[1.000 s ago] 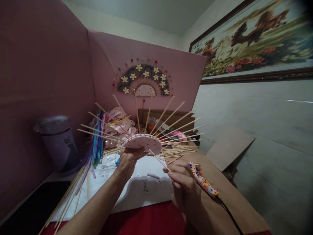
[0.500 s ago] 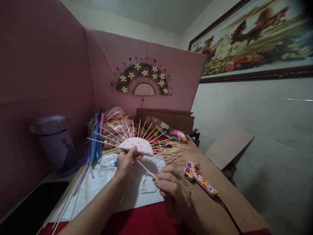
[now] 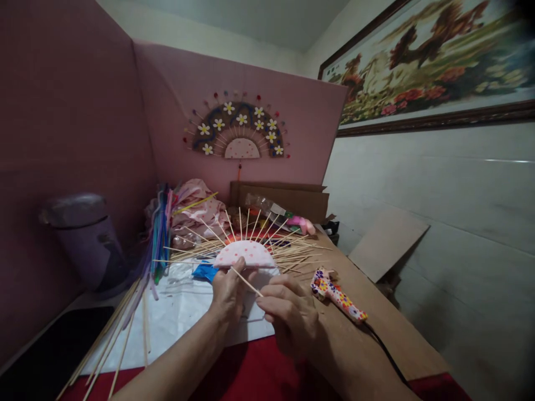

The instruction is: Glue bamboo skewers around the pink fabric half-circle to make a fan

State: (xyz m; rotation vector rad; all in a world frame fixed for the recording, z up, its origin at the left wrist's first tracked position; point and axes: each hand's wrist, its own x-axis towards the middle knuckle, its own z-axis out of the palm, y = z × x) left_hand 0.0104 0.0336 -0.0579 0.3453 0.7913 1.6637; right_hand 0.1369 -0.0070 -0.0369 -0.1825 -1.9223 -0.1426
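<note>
My left hand (image 3: pixel 228 292) grips the lower edge of a pink dotted half-disc (image 3: pixel 248 253) with several wooden skewers fanning out of it, held low over the white sheet (image 3: pixel 175 317). My right hand (image 3: pixel 286 312) pinches one loose wooden skewer (image 3: pixel 246 282), whose tip lies against the half-disc beside my left thumb. A flower-patterned glue gun (image 3: pixel 336 295) lies on the brown board just right of my right hand, its black cord trailing toward me.
A pile of loose skewers (image 3: pixel 292 253) lies behind the half-disc. Long sticks (image 3: pixel 117 340) and coloured straws (image 3: pixel 161 234) lie at left by a purple lidded bin (image 3: pixel 81 239). A finished flowered fan (image 3: pixel 236 131) hangs on the pink wall above a cardboard box (image 3: pixel 288 197).
The half-disc came down from raised and flat-on to low over the white sheet. My right hand moved left with its skewer until the tip reached the disc.
</note>
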